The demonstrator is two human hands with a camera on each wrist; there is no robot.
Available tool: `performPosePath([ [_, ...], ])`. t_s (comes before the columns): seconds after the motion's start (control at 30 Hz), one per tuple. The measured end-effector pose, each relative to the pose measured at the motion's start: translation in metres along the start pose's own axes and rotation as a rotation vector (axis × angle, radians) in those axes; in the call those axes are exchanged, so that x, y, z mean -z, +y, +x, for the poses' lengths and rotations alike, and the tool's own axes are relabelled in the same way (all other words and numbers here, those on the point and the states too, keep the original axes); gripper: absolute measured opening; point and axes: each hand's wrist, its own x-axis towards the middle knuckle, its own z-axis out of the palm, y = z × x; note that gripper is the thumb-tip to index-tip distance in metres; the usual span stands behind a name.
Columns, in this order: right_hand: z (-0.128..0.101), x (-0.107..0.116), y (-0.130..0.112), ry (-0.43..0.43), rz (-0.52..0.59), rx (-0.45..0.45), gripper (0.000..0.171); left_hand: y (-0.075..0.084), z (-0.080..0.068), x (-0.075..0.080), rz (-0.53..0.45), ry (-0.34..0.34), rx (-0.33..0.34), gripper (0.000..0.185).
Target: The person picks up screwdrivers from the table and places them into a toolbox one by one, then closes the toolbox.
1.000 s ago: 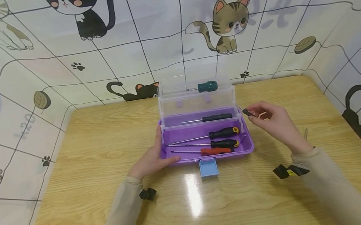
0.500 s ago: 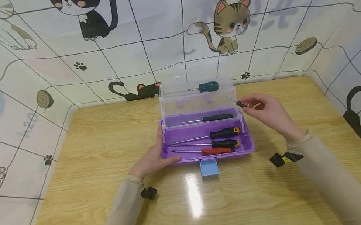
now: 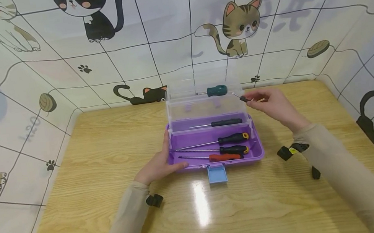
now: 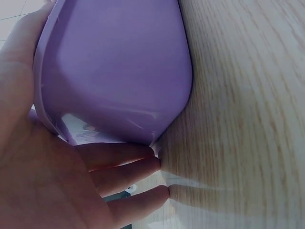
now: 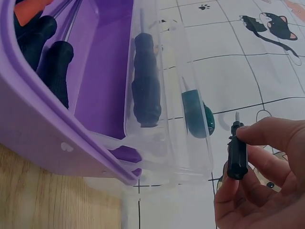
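My left hand (image 3: 159, 166) holds the left end of a purple toolbox (image 3: 258, 150), thumb over the front rim; in the left wrist view its fingers (image 4: 126, 176) reach round the box's far corner. Between thumb and fingers, my right hand (image 3: 275, 107) pinches a short black-handled screwdriver (image 5: 237, 155) beside the raised clear trays, tip pointing up and left. A green stubby screwdriver (image 3: 217, 90) lies in the upper clear tray (image 3: 177, 111), and a black screwdriver (image 3: 226, 122) in the lower one. In the box's bottom lie two black-and-yellow screwdrivers (image 3: 232, 138) and a red one (image 3: 225, 157).
The toolbox stands on a wood-grain table (image 3: 113, 140), its blue latch (image 3: 217, 174) hanging down at the front. Close behind rises a wall (image 3: 170, 30) covered with cat drawings, and more wall flanks both sides.
My right hand has moved up and left with the short screwdriver, from beside the box's right end to the level of the upper clear tray. The left hand keeps its place.
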Motion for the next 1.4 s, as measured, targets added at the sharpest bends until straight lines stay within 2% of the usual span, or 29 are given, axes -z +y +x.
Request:
performPosePath([
  [0.23, 0.019, 0.002, -0.004, -0.038, -0.017, -0.028, 0.031, 0.000, 0.000, 0.000, -0.015, 0.000, -0.014, 0.125],
  [0.57, 0.043, 0.006, -0.005, -0.059, 0.027, -0.053, 0.031, -0.002, 0.001, -0.001, -0.039, 0.001, -0.037, 0.124],
  [0.73, 0.052, 0.006, -0.010, -0.070, -0.008, -0.061, 0.031, -0.003, 0.001, -0.001, -0.041, -0.003, -0.044, 0.124],
  [0.87, 0.063, 0.006, -0.016, -0.057, -0.042, -0.008, 0.029, -0.003, 0.001, -0.001, -0.038, -0.005, -0.038, 0.125],
  [1.1, 0.086, 0.001, -0.019, -0.044, -0.194, 0.146, 0.021, -0.004, 0.002, 0.000, -0.046, -0.006, -0.035, 0.126],
  [1.4, 0.107, -0.004, -0.025, -0.071, -0.247, 0.172, 0.020, -0.002, 0.000, 0.000, -0.068, -0.007, -0.044, 0.124],
])
